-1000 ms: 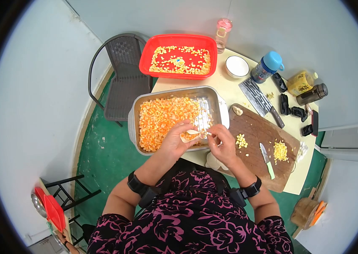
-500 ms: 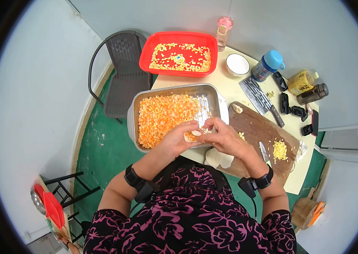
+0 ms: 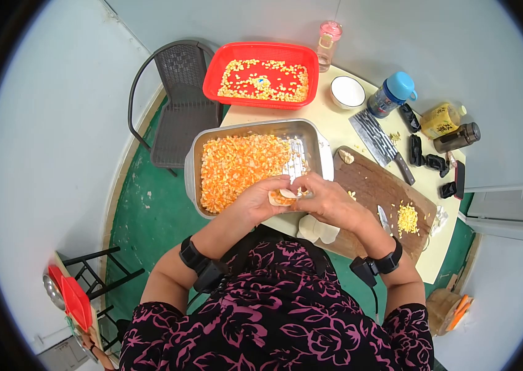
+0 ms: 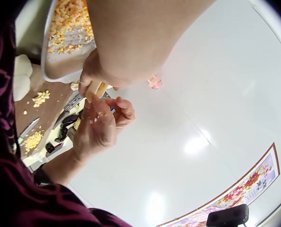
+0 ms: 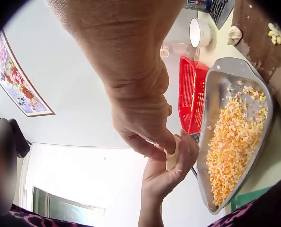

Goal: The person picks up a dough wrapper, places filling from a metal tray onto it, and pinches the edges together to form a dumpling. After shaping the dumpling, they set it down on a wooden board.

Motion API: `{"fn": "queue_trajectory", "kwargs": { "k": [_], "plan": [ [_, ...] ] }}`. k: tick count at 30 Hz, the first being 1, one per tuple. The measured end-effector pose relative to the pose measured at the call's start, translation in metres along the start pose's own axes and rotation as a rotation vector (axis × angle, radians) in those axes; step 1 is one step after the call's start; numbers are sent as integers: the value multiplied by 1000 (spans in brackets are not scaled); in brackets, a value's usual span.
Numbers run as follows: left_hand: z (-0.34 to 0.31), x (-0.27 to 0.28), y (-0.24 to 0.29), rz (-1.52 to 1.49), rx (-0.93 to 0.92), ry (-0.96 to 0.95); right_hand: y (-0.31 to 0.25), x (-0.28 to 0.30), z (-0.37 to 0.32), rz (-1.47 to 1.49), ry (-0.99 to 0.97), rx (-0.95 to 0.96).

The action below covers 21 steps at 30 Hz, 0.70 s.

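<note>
Over the near edge of a metal tray (image 3: pixel 304 128) of chopped orange, white and yellow filling (image 3: pixel 240 167), both hands work on one dumpling wrapper (image 3: pixel 282 198) with filling on it. My left hand (image 3: pixel 255 203) holds the wrapper from the left, its fingers bent round it. The right hand (image 3: pixel 332 203) pinches the wrapper's right edge with thumb and fingers. In the right wrist view the pale dough (image 5: pixel 172 157) sits between both hands' fingertips, part of it hidden. Several round white wrappers (image 3: pixel 317 230) lie by the tray's near right corner, beneath the right forearm.
On the right a wooden board (image 3: pixel 360 179) bears chopped yellow bits (image 3: pixel 408 219) and a small knife (image 3: pixel 383 217). A cleaver (image 3: pixel 372 139), white bowl (image 3: pixel 348 93) and blue-capped flask (image 3: pixel 391 96) stand behind. A red basket (image 3: pixel 212 80) of yellow pieces is at the back.
My right hand has come left from the tray's right side and closed in on the wrapper, now pinching its edge. The wrapper's edge is folded up further. The left hand has barely moved.
</note>
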<state>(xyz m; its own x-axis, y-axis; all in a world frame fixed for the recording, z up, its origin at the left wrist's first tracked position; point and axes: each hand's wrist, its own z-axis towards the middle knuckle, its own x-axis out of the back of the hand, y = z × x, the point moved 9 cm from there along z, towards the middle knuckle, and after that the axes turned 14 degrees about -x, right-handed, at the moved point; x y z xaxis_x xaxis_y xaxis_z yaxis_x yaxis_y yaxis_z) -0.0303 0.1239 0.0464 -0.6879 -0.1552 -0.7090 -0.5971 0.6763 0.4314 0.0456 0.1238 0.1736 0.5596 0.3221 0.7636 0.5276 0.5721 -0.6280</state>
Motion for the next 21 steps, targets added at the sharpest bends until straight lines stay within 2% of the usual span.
{"fn": "queue_trajectory", "kwargs": {
  "k": [10,21],
  "plan": [
    [-6,-5,11,2,-158,18,18,1,-5,149,86,-251],
    [-11,-8,16,81,-179,53,30,-3,-9,226,175,-352]
  ]
}}
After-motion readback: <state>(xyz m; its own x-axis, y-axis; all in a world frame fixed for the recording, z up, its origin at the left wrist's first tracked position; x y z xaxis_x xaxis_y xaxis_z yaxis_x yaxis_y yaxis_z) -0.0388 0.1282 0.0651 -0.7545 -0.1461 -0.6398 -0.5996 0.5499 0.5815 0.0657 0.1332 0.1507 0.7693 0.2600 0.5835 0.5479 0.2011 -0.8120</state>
